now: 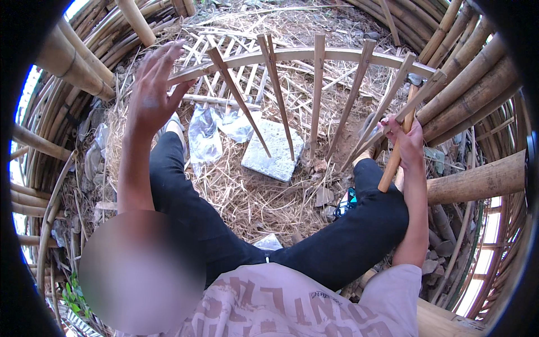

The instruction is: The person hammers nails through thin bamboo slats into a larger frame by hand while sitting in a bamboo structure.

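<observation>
A long curved bamboo strip (292, 54) spans the space in front of me, with several narrow bamboo slats (316, 95) attached across it and pointing toward me. At its left end my left hand (154, 90) is raised, fingers stretched out and thumb apart, close to the strip; whether the palm touches it I cannot tell. My right hand (407, 140) is closed around the wooden handle of a hammer (389, 175), whose metal head is up by the strip's right end. The rightmost slats cross close to the right hand, and contact with them is unclear.
A rough pale stone block (273, 150) lies on the straw-covered ground between my legs. Beside it are clear plastic bags (205, 135) and a bamboo lattice (238, 70). Thick bamboo poles (474, 178) and stacked bamboo walls surround me. A blurred round patch hides the lower left.
</observation>
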Demonstrator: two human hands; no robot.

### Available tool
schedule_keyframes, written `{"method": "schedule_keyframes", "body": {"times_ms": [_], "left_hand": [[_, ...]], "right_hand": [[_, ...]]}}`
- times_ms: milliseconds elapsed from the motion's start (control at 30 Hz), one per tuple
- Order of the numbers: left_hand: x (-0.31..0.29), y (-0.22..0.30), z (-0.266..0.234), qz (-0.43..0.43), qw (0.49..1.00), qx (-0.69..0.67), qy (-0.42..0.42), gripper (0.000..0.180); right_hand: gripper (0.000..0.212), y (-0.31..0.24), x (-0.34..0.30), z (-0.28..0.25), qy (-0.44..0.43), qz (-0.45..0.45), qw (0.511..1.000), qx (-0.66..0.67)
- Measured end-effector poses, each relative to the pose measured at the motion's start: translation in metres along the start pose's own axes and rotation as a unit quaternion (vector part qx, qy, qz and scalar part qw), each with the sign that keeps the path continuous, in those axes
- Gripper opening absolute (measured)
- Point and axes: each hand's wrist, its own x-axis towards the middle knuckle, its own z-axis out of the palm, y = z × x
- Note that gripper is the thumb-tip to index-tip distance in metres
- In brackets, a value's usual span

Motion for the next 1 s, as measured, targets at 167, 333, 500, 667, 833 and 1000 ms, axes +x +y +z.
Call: {"method": "schedule_keyframes", "body": {"times_ms": [167, 333, 500, 667, 833, 1000], "left_hand": [[0.002, -0.003, 0.006, 0.101, 0.988, -0.117, 0.0, 0.031], [-0.001, 0.025, 0.001, 0.023, 0.979, -0.182, -0.084, 0.032], [0.001, 0.03, 0.0, -0.042, 0.97, -0.173, -0.166, 0.025], [0.002, 0.015, 0.004, -0.027, 0.961, -0.167, -0.219, 0.023], [0.002, 0.028, 0.013, -0.09, 0.949, -0.238, -0.188, 0.031], [-0.003, 0.019, 0.01, -0.027, 0.963, -0.223, -0.15, 0.033]], "right_hand": [[0.025, -0.002, 0.003, -0.008, -0.009, 0.01, 0.999, -0.035], [0.028, -0.001, 0.004, -0.021, 0.059, -0.029, 0.998, -0.008], [0.027, -0.007, 0.002, -0.008, 0.064, -0.011, 0.998, -0.001], [0.024, -0.008, 0.001, -0.002, 0.068, -0.001, 0.996, -0.05], [0.025, -0.009, 0.004, -0.005, 0.066, -0.013, 0.997, -0.036], [0.026, -0.007, 0.007, -0.003, 0.059, -0.02, 0.998, -0.03]]}}
